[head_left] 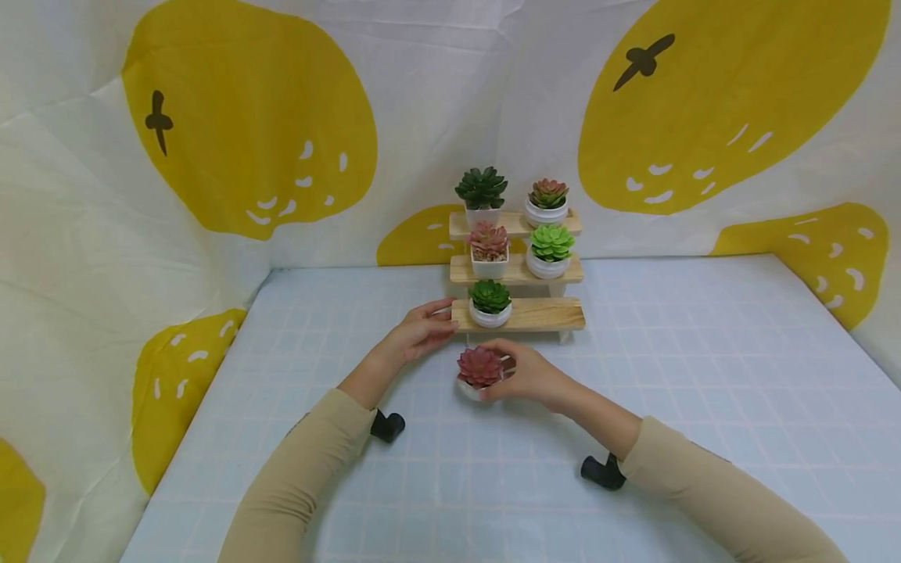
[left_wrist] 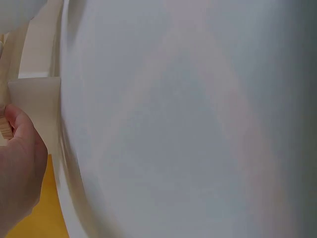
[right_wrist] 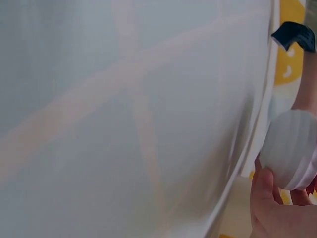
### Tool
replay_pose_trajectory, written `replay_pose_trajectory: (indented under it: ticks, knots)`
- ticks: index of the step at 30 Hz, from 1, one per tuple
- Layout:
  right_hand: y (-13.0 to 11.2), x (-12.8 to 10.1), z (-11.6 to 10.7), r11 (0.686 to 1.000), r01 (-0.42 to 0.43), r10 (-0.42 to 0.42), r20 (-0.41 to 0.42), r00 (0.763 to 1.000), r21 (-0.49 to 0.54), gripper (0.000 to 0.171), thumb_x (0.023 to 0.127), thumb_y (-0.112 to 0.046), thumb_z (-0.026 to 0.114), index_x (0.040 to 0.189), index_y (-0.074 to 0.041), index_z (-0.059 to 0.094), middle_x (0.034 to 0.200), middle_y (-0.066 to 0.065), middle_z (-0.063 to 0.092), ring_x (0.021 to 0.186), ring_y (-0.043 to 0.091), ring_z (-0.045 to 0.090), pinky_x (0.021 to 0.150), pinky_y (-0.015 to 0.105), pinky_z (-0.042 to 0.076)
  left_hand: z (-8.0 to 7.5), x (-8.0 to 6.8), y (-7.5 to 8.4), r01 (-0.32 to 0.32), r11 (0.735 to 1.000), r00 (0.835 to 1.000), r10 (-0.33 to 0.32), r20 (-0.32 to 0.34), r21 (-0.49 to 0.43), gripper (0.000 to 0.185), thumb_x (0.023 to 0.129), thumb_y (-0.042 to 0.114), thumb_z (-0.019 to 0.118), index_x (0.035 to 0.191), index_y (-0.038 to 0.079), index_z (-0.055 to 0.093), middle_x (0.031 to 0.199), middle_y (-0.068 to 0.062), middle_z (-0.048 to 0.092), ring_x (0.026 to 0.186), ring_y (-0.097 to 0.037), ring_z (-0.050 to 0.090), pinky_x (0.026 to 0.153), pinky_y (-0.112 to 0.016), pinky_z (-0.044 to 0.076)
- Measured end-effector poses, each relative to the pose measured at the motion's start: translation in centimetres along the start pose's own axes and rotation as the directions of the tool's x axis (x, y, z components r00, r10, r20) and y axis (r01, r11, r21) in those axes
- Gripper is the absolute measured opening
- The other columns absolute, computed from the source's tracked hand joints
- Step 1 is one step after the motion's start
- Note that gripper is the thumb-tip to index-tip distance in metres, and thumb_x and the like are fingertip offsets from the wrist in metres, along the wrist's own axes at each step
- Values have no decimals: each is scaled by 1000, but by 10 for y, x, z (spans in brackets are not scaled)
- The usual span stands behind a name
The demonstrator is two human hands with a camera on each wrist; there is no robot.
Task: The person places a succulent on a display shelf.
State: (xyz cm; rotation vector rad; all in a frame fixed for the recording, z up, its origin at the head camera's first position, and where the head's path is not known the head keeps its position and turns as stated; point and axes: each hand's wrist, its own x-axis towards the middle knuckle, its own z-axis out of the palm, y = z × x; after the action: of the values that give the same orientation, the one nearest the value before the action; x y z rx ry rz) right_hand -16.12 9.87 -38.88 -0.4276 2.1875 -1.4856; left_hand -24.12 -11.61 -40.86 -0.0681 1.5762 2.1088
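Note:
My right hand point(head_left: 524, 374) grips a small potted succulent point(head_left: 480, 367) with dark red leaves, just in front of the tiered wooden plant stand point(head_left: 549, 314). In the right wrist view the round white pot point(right_wrist: 287, 148) is tilted, its underside showing, with the thumb against its side. At the left end of the lowest shelf, my left hand point(head_left: 425, 330) holds the board's edge; the left wrist view shows its fingertips point(left_wrist: 14, 113) at the wood. A green succulent point(head_left: 490, 303) in a round white pot stands on that shelf's left half.
On the middle shelf are a pink succulent point(head_left: 489, 249) and a bright green succulent point(head_left: 551, 249). The top shelf carries a dark green succulent point(head_left: 482, 189) and a reddish-green succulent point(head_left: 547, 197). A pale checked cloth point(head_left: 436, 485) covers the table; a patterned curtain point(head_left: 436, 94) hangs behind.

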Motion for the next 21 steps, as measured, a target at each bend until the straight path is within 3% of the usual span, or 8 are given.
replay_pose_trajectory:
  ticks: [13, 21]
  knots:
    - [-1, -13, -15, 999, -36, 36, -50, 998, -18, 69, 70, -15, 82, 130, -8, 50, 113, 11, 59, 100, 25, 54, 75, 34, 49, 2, -1, 3, 31, 999, 999, -32, -16, -35, 59, 91, -13, 45, 145, 4, 29, 143, -21, 35, 89, -11, 55, 70, -20, 48]
    - [1, -19, -25, 999, -32, 30, -66, 997, -26, 70, 71, -16, 81, 132, -4, 47, 115, 15, 58, 101, 27, 53, 75, 34, 49, 2, 0, 2, 39, 999, 999, -40, -30, -29, 58, 91, -11, 46, 145, 5, 31, 143, -20, 37, 90, -12, 55, 69, -20, 48]
